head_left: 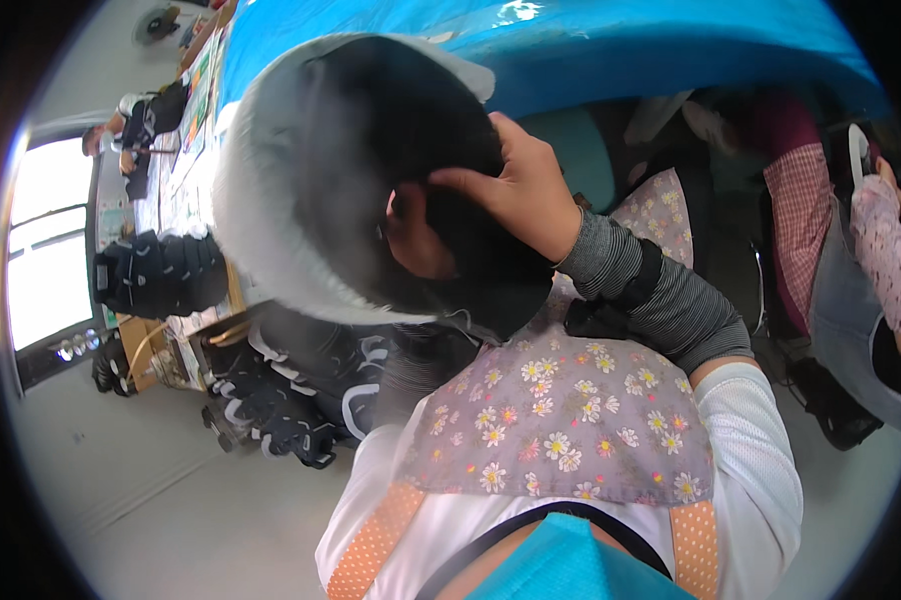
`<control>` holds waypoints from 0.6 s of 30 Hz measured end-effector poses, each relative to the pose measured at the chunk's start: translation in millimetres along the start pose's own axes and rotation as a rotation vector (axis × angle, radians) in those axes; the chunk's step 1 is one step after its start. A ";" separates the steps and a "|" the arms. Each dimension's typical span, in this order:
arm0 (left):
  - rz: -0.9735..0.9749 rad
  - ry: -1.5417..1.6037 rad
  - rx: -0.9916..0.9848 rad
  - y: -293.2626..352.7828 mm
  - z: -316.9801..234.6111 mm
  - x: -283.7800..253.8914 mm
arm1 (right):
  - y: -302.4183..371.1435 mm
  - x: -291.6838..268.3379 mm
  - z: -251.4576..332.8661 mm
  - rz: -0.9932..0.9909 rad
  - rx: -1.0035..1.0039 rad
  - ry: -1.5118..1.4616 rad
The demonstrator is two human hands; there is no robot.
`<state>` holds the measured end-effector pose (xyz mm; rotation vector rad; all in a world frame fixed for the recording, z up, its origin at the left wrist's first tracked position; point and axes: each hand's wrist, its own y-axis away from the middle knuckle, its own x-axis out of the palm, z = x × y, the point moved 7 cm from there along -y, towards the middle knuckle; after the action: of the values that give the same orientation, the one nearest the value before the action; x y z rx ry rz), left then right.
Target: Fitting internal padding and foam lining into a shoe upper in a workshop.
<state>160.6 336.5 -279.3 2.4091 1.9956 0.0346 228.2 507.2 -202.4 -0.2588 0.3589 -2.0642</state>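
A bowl-like, padded fabric piece [271, 190], white outside with a black lining, is in front of my chest. My right hand [536, 185] is closed on the right side of its black part, thumb laid across the lining and fingers bent over the edge. My left hand [421, 245] shows only in part, in shadow against the black lining. Its thumb is raised and its fingers seem to grip the fabric; the rest of that hand and most of its forearm are hidden behind the piece. A loose thread or frayed edge hangs at the piece's lower rim.
Bright blue sheeting [611, 50] covers the surface ahead. Stacked black pieces [161, 275] sit at the left, and more black-and-white pieces [301, 390] lie below them. Another person [136, 125] is at the far left; other people's clothed legs [801, 220] show at the right.
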 end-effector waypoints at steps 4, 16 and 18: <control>0.128 0.633 -0.219 5.8 4.7 38.1 | -2.2 -14.4 1.2 0.033 0.087 0.063; 0.021 0.313 -0.014 2.0 -55.3 32.5 | 12.4 1.3 -14.7 0.204 0.036 -0.012; -0.123 0.354 -0.139 11.4 -67.3 26.5 | 12.8 3.7 -12.3 0.259 0.090 -0.084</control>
<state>174.9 360.2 -211.5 2.3185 2.1861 0.6168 232.7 499.8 -218.4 -0.2307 0.2348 -1.8034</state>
